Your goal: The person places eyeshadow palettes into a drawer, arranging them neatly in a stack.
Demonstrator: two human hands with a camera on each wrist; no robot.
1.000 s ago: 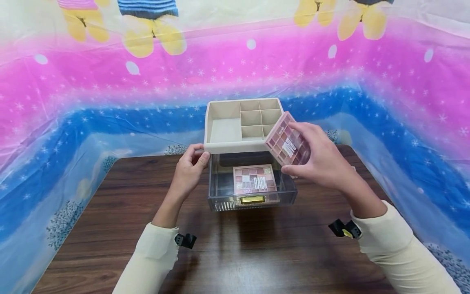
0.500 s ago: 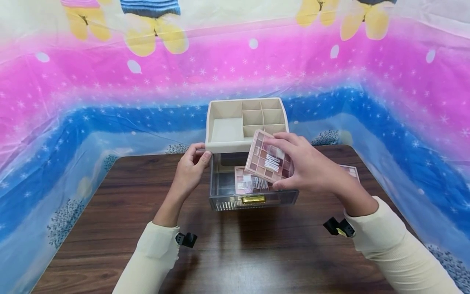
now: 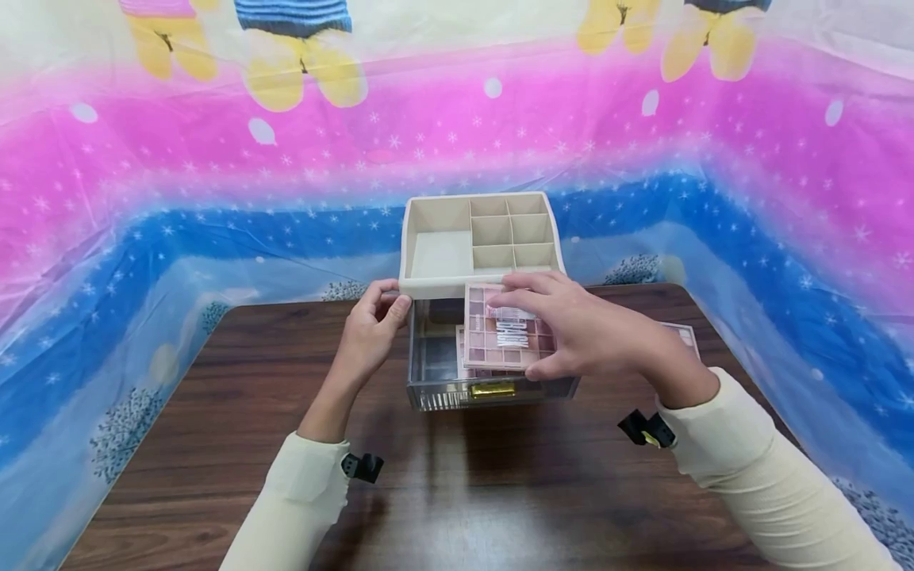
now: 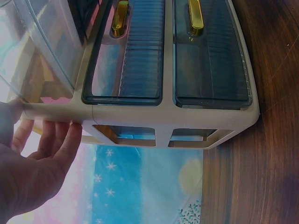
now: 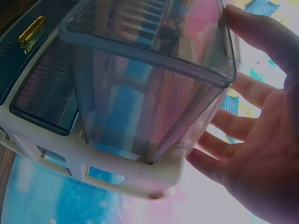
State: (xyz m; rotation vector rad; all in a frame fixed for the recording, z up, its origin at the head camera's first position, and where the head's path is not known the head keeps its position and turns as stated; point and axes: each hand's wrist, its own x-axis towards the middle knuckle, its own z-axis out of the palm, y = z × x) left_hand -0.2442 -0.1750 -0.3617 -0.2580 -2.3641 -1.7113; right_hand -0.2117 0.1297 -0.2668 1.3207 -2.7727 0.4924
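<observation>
A cream desktop organizer (image 3: 435, 283) stands on the table with its top clear drawer (image 3: 432, 365) pulled out. My left hand (image 3: 371, 333) grips the organizer's left edge just beside that drawer. In the left wrist view its fingers (image 4: 67, 144) lie along the cream frame. Over the open drawer, my right hand (image 3: 578, 325) holds an eyeshadow palette (image 3: 493, 337) by its right side, lid up. Another palette (image 3: 460, 353) lies inside the drawer, mostly covered by the held one. The right wrist view has the hand's fingers (image 5: 224, 123) beside the drawer's wall.
Another palette (image 3: 685, 337) lies on the wooden table (image 3: 271, 381) to the right, partly behind my right wrist. Two lower drawers (image 4: 210, 60) with gold handles are shut. Compartments (image 3: 493, 230) divide the organizer's top. A printed cloth (image 3: 443, 151) surrounds the table.
My right hand has moved left and down with the palette, turning it from tilted to nearly square above the drawer, over the palette inside. The left hand keeps its place.
</observation>
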